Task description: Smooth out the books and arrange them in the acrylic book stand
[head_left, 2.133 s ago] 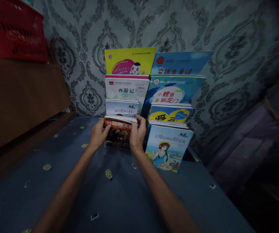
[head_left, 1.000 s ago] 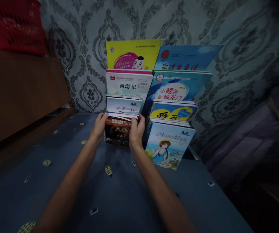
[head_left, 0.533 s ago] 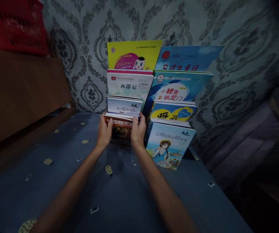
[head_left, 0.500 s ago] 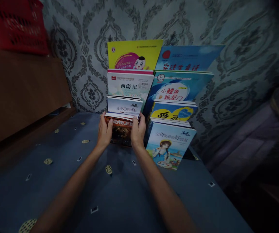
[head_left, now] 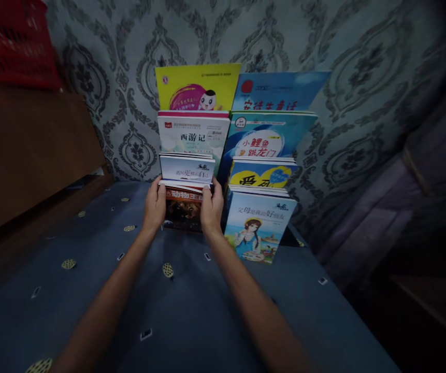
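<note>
My left hand and my right hand grip the two sides of a small stack of books whose front cover is dark with an orange title band and an animal's face. My thumbs lie against the front cover; the other fingers are mostly hidden behind the sides. Directly behind stands a pale blue-white book, then a white book with a pink edge and a tall yellow book. Right of my right hand, a light-blue book with a girl in a yellow hat stands upright at the front of the second column.
Behind that book stand a blue-and-yellow book, a teal book and a blue book. A patterned wall rises behind. At left are a brown wooden cabinet and a red basket; a greyish curtain hangs right.
The view has shifted, so the books and both hands appear slightly further left. My hands keep hold of the same front stack, and the other books stand as before.
</note>
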The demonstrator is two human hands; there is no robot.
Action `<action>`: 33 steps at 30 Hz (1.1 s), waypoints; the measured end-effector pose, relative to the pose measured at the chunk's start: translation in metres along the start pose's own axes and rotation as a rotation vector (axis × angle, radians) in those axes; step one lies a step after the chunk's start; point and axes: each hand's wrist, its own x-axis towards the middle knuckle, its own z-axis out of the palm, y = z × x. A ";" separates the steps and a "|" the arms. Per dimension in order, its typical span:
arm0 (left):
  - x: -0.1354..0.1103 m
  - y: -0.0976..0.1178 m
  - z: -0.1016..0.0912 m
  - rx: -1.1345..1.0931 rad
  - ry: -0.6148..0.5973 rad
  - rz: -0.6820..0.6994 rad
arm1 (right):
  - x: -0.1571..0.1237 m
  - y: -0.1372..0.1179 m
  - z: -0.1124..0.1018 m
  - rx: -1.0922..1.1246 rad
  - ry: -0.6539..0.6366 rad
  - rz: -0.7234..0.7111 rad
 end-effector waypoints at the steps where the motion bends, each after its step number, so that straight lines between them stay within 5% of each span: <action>1: 0.000 0.001 0.000 0.000 0.006 0.005 | -0.002 0.000 0.000 0.004 0.033 0.002; 10: -0.004 0.001 -0.002 0.102 -0.014 0.009 | -0.011 -0.001 0.002 -0.010 0.186 -0.058; 33: -0.001 -0.008 -0.008 0.052 0.006 0.044 | -0.016 0.013 0.007 0.066 0.032 -0.037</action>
